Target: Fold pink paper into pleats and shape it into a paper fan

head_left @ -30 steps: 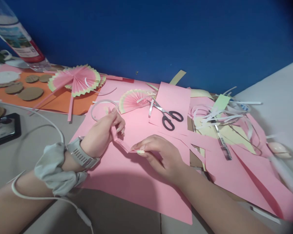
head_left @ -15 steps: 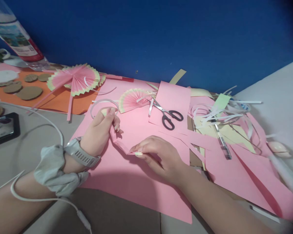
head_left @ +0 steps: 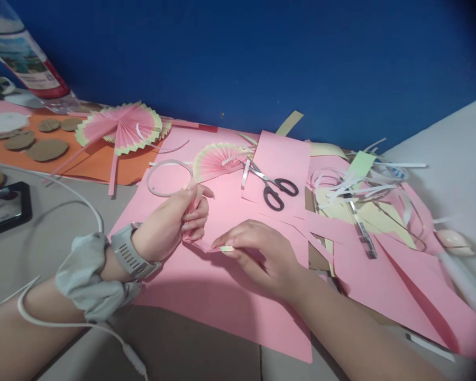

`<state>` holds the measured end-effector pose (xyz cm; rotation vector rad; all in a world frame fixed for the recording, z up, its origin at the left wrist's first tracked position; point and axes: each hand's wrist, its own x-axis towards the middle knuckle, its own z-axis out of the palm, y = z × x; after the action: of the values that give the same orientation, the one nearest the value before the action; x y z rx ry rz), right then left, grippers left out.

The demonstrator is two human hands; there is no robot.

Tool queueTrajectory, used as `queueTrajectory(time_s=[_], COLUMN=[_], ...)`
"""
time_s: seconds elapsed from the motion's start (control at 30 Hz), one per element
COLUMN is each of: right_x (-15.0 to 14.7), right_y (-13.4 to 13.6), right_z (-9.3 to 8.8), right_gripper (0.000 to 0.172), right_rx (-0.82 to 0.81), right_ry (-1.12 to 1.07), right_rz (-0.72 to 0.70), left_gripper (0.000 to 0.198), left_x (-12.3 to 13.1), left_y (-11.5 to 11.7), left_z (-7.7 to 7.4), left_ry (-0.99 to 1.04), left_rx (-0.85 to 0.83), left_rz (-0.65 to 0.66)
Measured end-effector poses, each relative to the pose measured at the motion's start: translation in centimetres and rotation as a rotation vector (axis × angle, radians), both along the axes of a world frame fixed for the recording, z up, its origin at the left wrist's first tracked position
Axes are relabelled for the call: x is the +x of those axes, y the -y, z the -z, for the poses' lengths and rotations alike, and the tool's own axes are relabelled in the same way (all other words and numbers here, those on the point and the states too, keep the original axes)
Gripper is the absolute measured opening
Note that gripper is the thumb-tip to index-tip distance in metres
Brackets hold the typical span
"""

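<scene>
Between my two hands is a narrow strip of pleated pink paper [head_left: 200, 245], folded and bent upward at its left part. My left hand [head_left: 178, 214] is closed round the left end, the fingers curled over it and hiding much of it. The pale yellow-green tip at the other end is pinched between the thumb and fingers of my right hand [head_left: 257, 254]. Both hands are above a large pink sheet [head_left: 222, 307]. Just beyond them lie a pleated half-round paper fan [head_left: 218, 161], a pale ring [head_left: 148, 177] and black-handled scissors [head_left: 273, 193].
A pink fan with sticks [head_left: 138, 127] lies at the back left beside cardboard discs [head_left: 47, 150] on orange paper. A bottle [head_left: 35, 69] and a phone [head_left: 14, 209] are at the left. Paper scraps [head_left: 360, 190] and a pen [head_left: 360, 227] are heaped at the right.
My left hand has moved right and slightly down, bending the strip's left end more upright and uncovering the pale ring. My right hand keeps its pinch in nearly the same place.
</scene>
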<state>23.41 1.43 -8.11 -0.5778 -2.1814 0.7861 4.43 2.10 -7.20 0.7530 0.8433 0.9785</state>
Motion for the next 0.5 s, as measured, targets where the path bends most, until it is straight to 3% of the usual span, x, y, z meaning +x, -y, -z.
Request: queueTrajectory(time_s=[0.27,0.4,0.5], right_x=[0.08,0.04,0.05], right_y=[-0.16,-0.22,-0.34], right_z=[-0.01,0.04,0.15], right_gripper=[0.018,0.016,0.016], right_rx=[0.063,0.052,0.059], right_ry=[-0.118,-0.116,-0.107], right_rz=[0.033,0.043,0.027], left_gripper=[0.014,0.009,0.012], left_x=[-0.10,-0.09,-0.04], left_y=[0.02,-0.32,-0.53], left_z=[-0.70,-0.62,-0.51], left_ry=[-0.039,0.081,0.140], left_rx=[0.075,-0.039,-0.088], left_rz=[-0.035,-0.126,-0.108])
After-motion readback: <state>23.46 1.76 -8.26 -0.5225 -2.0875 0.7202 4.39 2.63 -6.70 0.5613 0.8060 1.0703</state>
